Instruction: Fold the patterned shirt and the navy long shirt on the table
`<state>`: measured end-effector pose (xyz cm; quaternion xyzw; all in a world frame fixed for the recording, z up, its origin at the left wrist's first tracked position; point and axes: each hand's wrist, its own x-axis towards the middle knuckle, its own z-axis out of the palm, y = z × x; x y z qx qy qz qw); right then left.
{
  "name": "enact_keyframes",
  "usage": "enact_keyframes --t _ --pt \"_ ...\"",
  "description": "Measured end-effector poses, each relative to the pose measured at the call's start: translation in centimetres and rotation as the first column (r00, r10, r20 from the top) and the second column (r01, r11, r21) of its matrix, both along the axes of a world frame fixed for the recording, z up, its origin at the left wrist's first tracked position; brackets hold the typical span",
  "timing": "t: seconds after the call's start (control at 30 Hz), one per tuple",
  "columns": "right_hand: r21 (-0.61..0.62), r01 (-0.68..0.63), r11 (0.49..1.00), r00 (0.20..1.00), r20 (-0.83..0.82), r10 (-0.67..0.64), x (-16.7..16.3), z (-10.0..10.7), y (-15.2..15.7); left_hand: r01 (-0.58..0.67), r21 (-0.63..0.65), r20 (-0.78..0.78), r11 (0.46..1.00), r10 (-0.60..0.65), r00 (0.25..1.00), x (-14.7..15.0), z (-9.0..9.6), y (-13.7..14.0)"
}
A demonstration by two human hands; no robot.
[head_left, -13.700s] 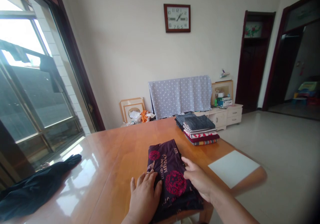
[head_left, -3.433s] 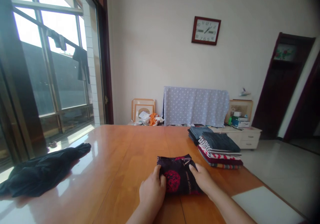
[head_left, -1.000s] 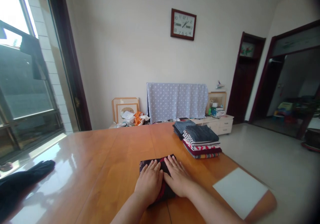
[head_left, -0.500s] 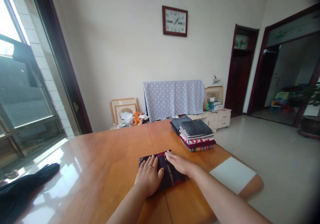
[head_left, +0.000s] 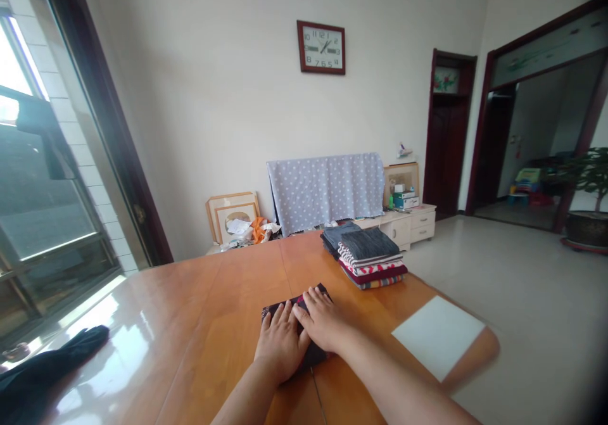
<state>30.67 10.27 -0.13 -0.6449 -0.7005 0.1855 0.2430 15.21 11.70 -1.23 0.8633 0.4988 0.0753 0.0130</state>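
Directly under both hands | folded dark cloth, edges showing | hands flat, together, palms down

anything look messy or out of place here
Yes: the dark cloth lies bunched at left on the table, unlike the folded stack and the garment under the left hand and right hand. Beyond, a jumbled white-and-orange heap looks untidy. No spill or damage shows.

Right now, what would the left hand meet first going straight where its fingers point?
Past the folded garment beneath it, the way over the tabletop looks free to its far edge; depth beyond is unclear.
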Motion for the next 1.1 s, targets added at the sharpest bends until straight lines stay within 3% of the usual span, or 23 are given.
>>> enact_keyframes --t 0.1,0.33,0.7,1.1 --pt "-0.114 -0.01 0.993 1.0 0.01 0.011 0.1 -0.9 0.3 0.005 -0.012 -0.011 1.0 -0.006 1.0 0.0 0.1 -0.1" --pt "-0.139 0.004 0.99 0.999 0.051 0.003 0.4 -1.6 0.5 -0.148 -0.026 0.055 0.989 0.149 0.987 -0.1 -0.4 0.0" --pt "-0.122 0.03 0.992 0.988 0.154 -0.011 0.1 -2.3 0.9 -0.157 -0.135 0.149 0.978 0.177 0.973 -0.8 -0.7 0.6" --pt "-0.098 0.042 0.994 0.985 0.174 -0.024 -0.3 -2.4 0.8 -0.238 -0.093 0.141 0.967 0.25 0.958 -2.9 -1.4 -2.1"
